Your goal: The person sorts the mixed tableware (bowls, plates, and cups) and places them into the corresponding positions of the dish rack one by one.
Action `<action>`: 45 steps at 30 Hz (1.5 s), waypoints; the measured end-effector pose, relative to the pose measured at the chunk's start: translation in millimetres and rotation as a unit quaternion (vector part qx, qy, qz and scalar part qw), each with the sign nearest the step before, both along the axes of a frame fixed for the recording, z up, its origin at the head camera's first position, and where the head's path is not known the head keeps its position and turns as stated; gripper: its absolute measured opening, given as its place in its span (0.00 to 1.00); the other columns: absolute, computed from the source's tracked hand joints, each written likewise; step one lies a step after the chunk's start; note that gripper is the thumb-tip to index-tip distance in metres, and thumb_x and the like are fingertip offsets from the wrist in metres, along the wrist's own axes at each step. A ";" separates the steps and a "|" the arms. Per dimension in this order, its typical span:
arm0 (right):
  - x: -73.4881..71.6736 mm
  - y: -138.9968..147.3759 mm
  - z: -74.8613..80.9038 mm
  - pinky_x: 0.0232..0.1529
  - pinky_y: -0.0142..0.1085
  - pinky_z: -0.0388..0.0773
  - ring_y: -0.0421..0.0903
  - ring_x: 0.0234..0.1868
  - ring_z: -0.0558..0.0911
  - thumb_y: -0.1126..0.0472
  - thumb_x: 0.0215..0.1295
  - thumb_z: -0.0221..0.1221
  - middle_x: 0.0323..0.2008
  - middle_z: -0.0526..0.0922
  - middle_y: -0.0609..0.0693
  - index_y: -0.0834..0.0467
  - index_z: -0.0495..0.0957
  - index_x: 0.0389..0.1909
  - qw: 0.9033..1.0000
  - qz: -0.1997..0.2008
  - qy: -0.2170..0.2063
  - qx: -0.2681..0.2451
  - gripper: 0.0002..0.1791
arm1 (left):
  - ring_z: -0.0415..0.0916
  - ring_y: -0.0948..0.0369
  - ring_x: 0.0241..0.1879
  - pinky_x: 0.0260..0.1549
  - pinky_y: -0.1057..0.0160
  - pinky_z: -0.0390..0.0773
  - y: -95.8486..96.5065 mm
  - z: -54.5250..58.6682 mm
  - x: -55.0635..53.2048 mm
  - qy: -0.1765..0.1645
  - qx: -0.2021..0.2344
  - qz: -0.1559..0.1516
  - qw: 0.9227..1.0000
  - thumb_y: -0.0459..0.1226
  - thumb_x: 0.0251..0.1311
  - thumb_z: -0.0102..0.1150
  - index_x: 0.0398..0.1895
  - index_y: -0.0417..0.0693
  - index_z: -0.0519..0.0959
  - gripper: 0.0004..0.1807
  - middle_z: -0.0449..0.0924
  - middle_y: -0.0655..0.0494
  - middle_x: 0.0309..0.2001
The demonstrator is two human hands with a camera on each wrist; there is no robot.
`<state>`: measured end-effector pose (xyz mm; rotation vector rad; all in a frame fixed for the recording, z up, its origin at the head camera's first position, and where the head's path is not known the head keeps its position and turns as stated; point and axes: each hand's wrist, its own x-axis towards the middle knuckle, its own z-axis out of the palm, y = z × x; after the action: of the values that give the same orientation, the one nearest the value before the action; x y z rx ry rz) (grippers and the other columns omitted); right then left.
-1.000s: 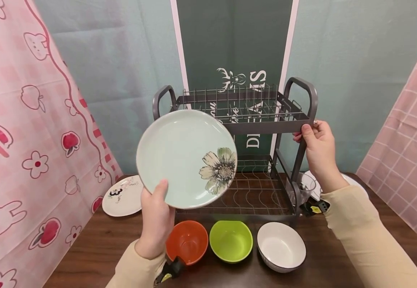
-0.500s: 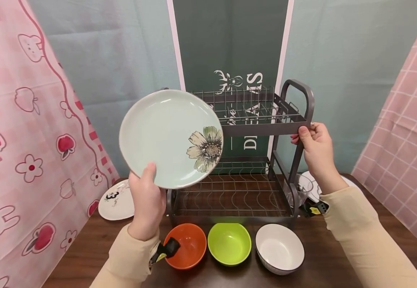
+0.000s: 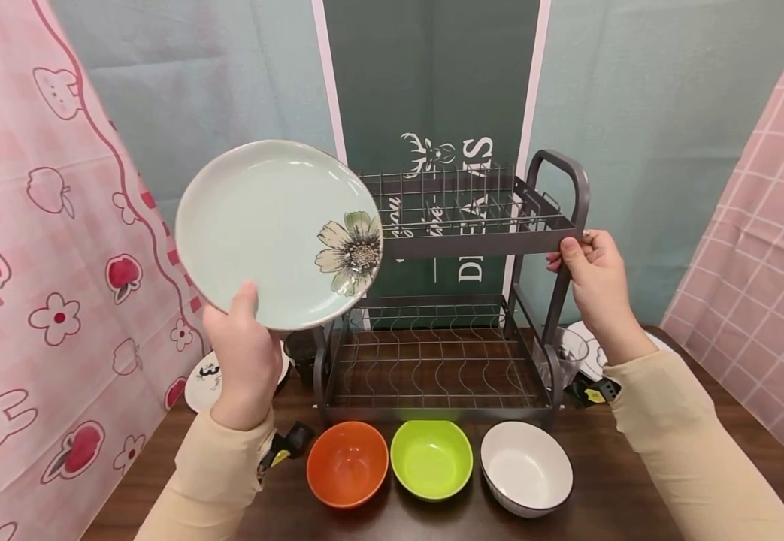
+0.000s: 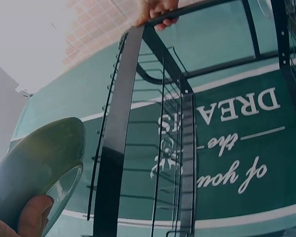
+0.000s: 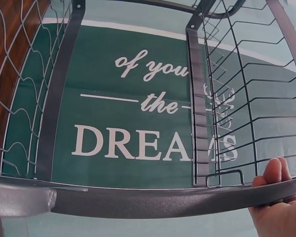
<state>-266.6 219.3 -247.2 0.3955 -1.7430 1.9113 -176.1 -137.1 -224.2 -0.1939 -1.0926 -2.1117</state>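
My left hand (image 3: 243,368) grips a pale green plate (image 3: 263,233) by its lower edge, thumb on the front face. A printed flower marks the plate's right side, which stands in front of the upper left end of a dark two-tier dish rack (image 3: 473,244). In the left wrist view the plate (image 4: 44,158) appears apart from the upper tier's front bar. My right hand (image 3: 597,282) holds the rack's upper right corner, thumb in front. Fingers (image 5: 274,170) curl over the rack's bar in the right wrist view. Wire dividers line both tiers.
An orange bowl (image 3: 347,464), a lime green bowl (image 3: 432,460) and a white bowl (image 3: 527,467) stand in a row before the rack. Partly hidden white plates lie at the left (image 3: 204,383) and right. A clear glass (image 3: 570,353) stands beside the rack's right side.
My left hand has carried the plate left and upward, uncovering more of the rack and a dark cup behind its left post. My right hand keeps its hold on the rack.
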 end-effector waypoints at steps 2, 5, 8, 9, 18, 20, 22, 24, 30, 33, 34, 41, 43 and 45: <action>0.1 0.5 0.3 0.36 0.22 0.74 0.35 0.28 0.77 0.55 0.64 0.52 0.28 0.78 0.43 0.55 0.64 0.38 1.000 0.001 0.001 -0.001 0.09 | 0.73 0.58 0.52 0.51 0.65 0.75 -2.3 3.1 -1.6 0.011 0.004 0.006 1.000 0.26 0.64 0.34 0.55 0.37 0.62 0.16 0.69 0.47 0.50; -0.3 1.1 1.5 0.36 0.22 0.74 0.35 0.28 0.77 0.55 0.64 0.52 0.27 0.79 0.42 0.55 0.65 0.38 1.000 0.002 0.003 -0.004 0.09 | 0.72 0.57 0.53 0.52 0.65 0.74 -5.0 8.4 -4.0 0.025 0.005 0.017 1.000 0.25 0.64 0.34 0.54 0.37 0.62 0.16 0.69 0.47 0.50; -0.7 1.6 3.0 0.36 0.22 0.74 0.35 0.28 0.77 0.55 0.64 0.52 0.27 0.79 0.42 0.55 0.65 0.38 1.000 0.003 0.004 -0.006 0.09 | 0.73 0.56 0.52 0.52 0.63 0.75 -7.0 13.3 -6.0 0.029 0.004 0.028 0.999 0.25 0.63 0.35 0.53 0.36 0.62 0.15 0.69 0.46 0.48; -0.9 1.7 3.5 0.36 0.22 0.74 0.35 0.28 0.77 0.55 0.64 0.52 0.27 0.79 0.42 0.55 0.65 0.38 1.000 0.003 0.004 -0.006 0.09 | 0.73 0.56 0.51 0.52 0.63 0.75 -7.5 15.2 -6.6 0.029 0.006 0.032 0.999 0.25 0.63 0.36 0.52 0.36 0.62 0.15 0.69 0.47 0.48; -3.2 1.5 4.1 0.36 0.22 0.74 0.35 0.28 0.77 0.54 0.64 0.52 0.27 0.78 0.43 0.55 0.64 0.39 1.000 0.001 0.002 -0.003 0.10 | 0.73 0.59 0.47 0.50 0.66 0.73 -11.5 32.6 -13.8 0.019 0.011 0.083 0.996 0.25 0.62 0.37 0.49 0.36 0.66 0.14 0.72 0.48 0.44; -3.2 1.5 3.7 0.36 0.22 0.74 0.35 0.28 0.77 0.54 0.64 0.52 0.27 0.78 0.43 0.55 0.64 0.39 1.000 0.003 0.002 -0.006 0.10 | 0.73 0.59 0.47 0.50 0.67 0.73 -12.2 35.3 -15.5 0.008 0.006 0.093 0.996 0.25 0.62 0.38 0.50 0.36 0.66 0.14 0.72 0.49 0.44; -3.1 1.8 3.3 0.36 0.22 0.74 0.35 0.28 0.77 0.55 0.64 0.52 0.27 0.78 0.43 0.55 0.64 0.39 1.000 0.005 0.003 -0.012 0.10 | 0.73 0.60 0.47 0.50 0.67 0.73 -12.8 37.6 -17.4 -0.006 0.000 0.104 0.995 0.26 0.63 0.38 0.50 0.37 0.67 0.14 0.73 0.49 0.45; -2.9 1.9 3.0 0.36 0.22 0.74 0.35 0.27 0.77 0.55 0.64 0.52 0.27 0.78 0.43 0.55 0.64 0.39 1.000 0.008 0.005 -0.016 0.09 | 0.73 0.61 0.48 0.51 0.68 0.72 -13.3 39.8 -19.5 -0.018 -0.005 0.109 0.994 0.27 0.63 0.39 0.52 0.39 0.66 0.15 0.72 0.51 0.46; -2.6 1.4 1.6 0.35 0.22 0.75 0.36 0.28 0.77 0.56 0.64 0.52 0.27 0.78 0.44 0.55 0.64 0.39 1.000 0.012 0.004 -0.022 0.09 | 0.71 0.61 0.52 0.53 0.70 0.71 -13.0 44.6 -26.9 -0.022 -0.019 0.116 0.993 0.27 0.63 0.38 0.58 0.43 0.64 0.20 0.71 0.52 0.51; -3.1 0.6 0.6 0.35 0.22 0.74 0.36 0.28 0.77 0.55 0.64 0.52 0.28 0.78 0.43 0.54 0.64 0.38 1.000 0.002 -0.002 -0.015 0.09 | 0.70 0.62 0.54 0.54 0.70 0.70 -12.4 46.6 -29.9 -0.013 -0.028 0.120 0.992 0.26 0.63 0.37 0.62 0.45 0.62 0.23 0.69 0.51 0.54; -3.3 0.3 0.2 0.35 0.22 0.74 0.36 0.28 0.77 0.55 0.64 0.52 0.28 0.78 0.43 0.54 0.64 0.38 1.000 -0.001 -0.002 -0.012 0.09 | 0.70 0.62 0.55 0.55 0.70 0.70 -12.2 47.1 -30.8 -0.012 -0.031 0.121 0.992 0.26 0.63 0.37 0.63 0.46 0.61 0.24 0.69 0.51 0.55; -2.8 0.7 -2.5 0.34 0.21 0.74 0.36 0.29 0.76 0.56 0.65 0.51 0.28 0.77 0.44 0.54 0.63 0.38 1.000 0.005 0.017 -0.011 0.08 | 0.68 0.64 0.58 0.56 0.72 0.69 -10.0 49.2 -39.0 -0.015 -0.052 0.136 0.989 0.26 0.64 0.37 0.66 0.46 0.59 0.26 0.67 0.52 0.60; -2.8 0.7 -2.6 0.34 0.21 0.74 0.36 0.29 0.76 0.57 0.65 0.51 0.28 0.77 0.44 0.54 0.63 0.39 1.000 0.004 0.017 -0.010 0.07 | 0.69 0.63 0.57 0.55 0.70 0.70 -8.4 49.5 -40.3 -0.011 -0.047 0.136 0.989 0.26 0.65 0.36 0.65 0.45 0.60 0.25 0.68 0.51 0.58; -2.8 0.8 -2.4 0.34 0.21 0.74 0.36 0.29 0.76 0.56 0.65 0.50 0.28 0.77 0.44 0.53 0.63 0.39 1.000 0.002 0.015 -0.011 0.07 | 0.69 0.64 0.57 0.55 0.70 0.70 -6.1 50.7 -40.5 -0.010 -0.053 0.141 0.988 0.26 0.65 0.36 0.66 0.46 0.58 0.26 0.68 0.51 0.59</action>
<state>-269.4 220.1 -249.6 0.4186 -1.7013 1.9163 -216.6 -143.2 -173.5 -0.0637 -1.1721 -1.8091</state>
